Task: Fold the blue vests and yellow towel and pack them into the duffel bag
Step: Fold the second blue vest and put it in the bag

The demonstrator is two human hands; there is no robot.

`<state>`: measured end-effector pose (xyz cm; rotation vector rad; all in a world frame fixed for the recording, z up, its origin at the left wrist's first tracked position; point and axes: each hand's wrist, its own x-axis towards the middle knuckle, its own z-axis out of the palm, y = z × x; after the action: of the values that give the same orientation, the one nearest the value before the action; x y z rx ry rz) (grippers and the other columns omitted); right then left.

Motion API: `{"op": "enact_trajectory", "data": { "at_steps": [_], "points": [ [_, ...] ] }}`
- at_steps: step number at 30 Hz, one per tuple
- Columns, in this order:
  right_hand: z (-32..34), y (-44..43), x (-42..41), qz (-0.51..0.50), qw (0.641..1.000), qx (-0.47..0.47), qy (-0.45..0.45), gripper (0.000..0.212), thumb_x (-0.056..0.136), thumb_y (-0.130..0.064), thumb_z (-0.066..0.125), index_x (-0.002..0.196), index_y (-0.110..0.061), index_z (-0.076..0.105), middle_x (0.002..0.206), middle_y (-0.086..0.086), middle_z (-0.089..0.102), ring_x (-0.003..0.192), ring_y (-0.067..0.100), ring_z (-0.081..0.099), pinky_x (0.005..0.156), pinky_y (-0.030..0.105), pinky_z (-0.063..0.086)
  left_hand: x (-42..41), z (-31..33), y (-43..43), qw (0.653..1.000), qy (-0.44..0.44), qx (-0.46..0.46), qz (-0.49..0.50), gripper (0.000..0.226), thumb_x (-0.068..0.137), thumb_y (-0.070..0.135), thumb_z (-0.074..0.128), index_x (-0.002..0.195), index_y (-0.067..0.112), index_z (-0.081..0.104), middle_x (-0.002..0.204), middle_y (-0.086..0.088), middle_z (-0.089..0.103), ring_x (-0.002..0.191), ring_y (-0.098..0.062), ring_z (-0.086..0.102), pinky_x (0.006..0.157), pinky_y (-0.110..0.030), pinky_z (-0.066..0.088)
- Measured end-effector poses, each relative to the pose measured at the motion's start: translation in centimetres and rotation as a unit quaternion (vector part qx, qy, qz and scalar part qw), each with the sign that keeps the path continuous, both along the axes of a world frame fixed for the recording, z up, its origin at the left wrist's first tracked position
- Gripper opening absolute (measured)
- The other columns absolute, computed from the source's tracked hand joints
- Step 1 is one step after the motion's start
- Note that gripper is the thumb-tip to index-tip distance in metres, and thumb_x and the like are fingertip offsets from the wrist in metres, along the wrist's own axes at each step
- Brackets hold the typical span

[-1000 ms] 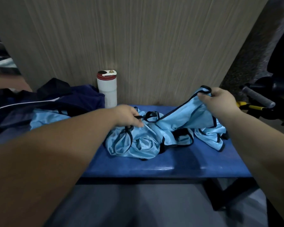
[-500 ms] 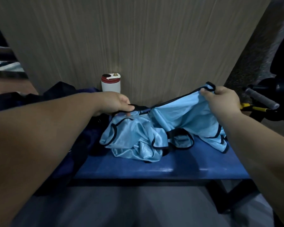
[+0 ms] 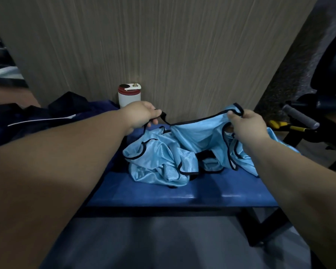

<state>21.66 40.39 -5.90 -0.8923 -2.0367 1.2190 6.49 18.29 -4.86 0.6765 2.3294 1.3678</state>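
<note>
One shiny light-blue vest (image 3: 198, 133) edged in black trim is pulled up between the hands, its top edge sagging from one to the other. The left hand (image 3: 142, 115) pinches a black strap with curled fingers; the right hand (image 3: 246, 127) grips the opposite trimmed corner between thumb and bent fingers. Below and between the hands lies a crumpled heap of the same light-blue cloth (image 3: 159, 162) on a flat blue bench (image 3: 241, 193). Left of the left forearm a slumped dark navy duffel bag (image 3: 66, 111) with a thin white stripe rests – its opening and contents cannot be made out. Just beyond the left hand stands a white cylindrical bottle (image 3: 129, 96) with a red lid, closed, against a wood-grain wall panel (image 3: 163, 45). Right of the right hand – a grey padded bar (image 3: 299, 117).
</note>
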Motion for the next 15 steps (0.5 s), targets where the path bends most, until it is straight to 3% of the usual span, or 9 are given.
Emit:
{"op": "enact_trajectory", "data": {
  "at_steps": [3, 6, 9, 12, 15],
  "points": [
    [1.4, 1.0, 0.0, -0.006, 1.0, 0.012, -0.004, 0.028, 0.088, -0.042, 0.062, 0.094, -0.016, 0.067, 0.086, 0.012, 0.07, 0.081, 0.029, 0.067, 0.081, 0.044, 0.057, -0.1, 1.3, 1.0, 0.996, -0.036, 0.073, 0.038, 0.015, 0.098, 0.026, 0.052, 0.085, 0.019, 0.055, 0.071, 0.005, 0.059, 0.058, -0.007, 0.047, 0.051, -0.023, 0.03],
    [2.5, 2.5, 0.0, -0.006, 0.998, 0.054, -0.027, 0.032, 0.083, -0.044, 0.068, 0.097, -0.016, 0.068, 0.089, 0.012, 0.07, 0.083, 0.031, 0.068, 0.082, 0.05, 0.056, -0.4, 2.8, 1.3, 0.995, -0.005, 0.084, 0.059, 0.017, 0.097, 0.024, 0.053, 0.08, 0.021, 0.055, 0.071, 0.004, 0.059, 0.055, -0.007, 0.045, 0.053, -0.025, 0.031],
    [2.3, 3.5, 0.0, 0.005, 0.994, 0.066, -0.082, 0.036, 0.077, -0.043, 0.075, 0.091, -0.011, 0.067, 0.084, 0.009, 0.069, 0.078, 0.028, 0.067, 0.077, 0.045, 0.058, -0.4, 3.3, 0.9, 0.997, 0.047, 0.004, 0.056, 0.02, 0.096, 0.02, 0.053, 0.076, 0.016, 0.055, 0.072, -0.002, 0.058, 0.06, -0.016, 0.048, 0.06, -0.027, 0.038],
    [0.4, 3.4, -0.4, 0.034, 0.99, 0.012, -0.136, 0.033, 0.08, -0.034, 0.076, 0.088, -0.005, 0.062, 0.076, 0.013, 0.065, 0.061, 0.024, 0.06, 0.06, 0.037, 0.053, 0.1, 2.3, 0.2, 0.987, 0.097, -0.121, 0.048, 0.027, 0.095, 0.016, 0.052, 0.068, 0.016, 0.051, 0.066, -0.002, 0.053, 0.057, -0.016, 0.049, 0.055, -0.023, 0.039],
    [-2.1, 2.6, -1.3, 0.071, 0.987, -0.107, -0.1, 0.045, 0.075, -0.021, 0.081, 0.107, -0.006, 0.054, 0.101, 0.015, 0.063, 0.078, 0.025, 0.066, 0.066, 0.037, 0.057, 0.6, 0.2, -0.6, 0.973, 0.113, -0.191, 0.061, 0.03, 0.093, 0.014, 0.053, 0.065, 0.024, 0.046, 0.069, 0.004, 0.048, 0.066, -0.017, 0.049, 0.056, -0.018, 0.036]
  ]
}}
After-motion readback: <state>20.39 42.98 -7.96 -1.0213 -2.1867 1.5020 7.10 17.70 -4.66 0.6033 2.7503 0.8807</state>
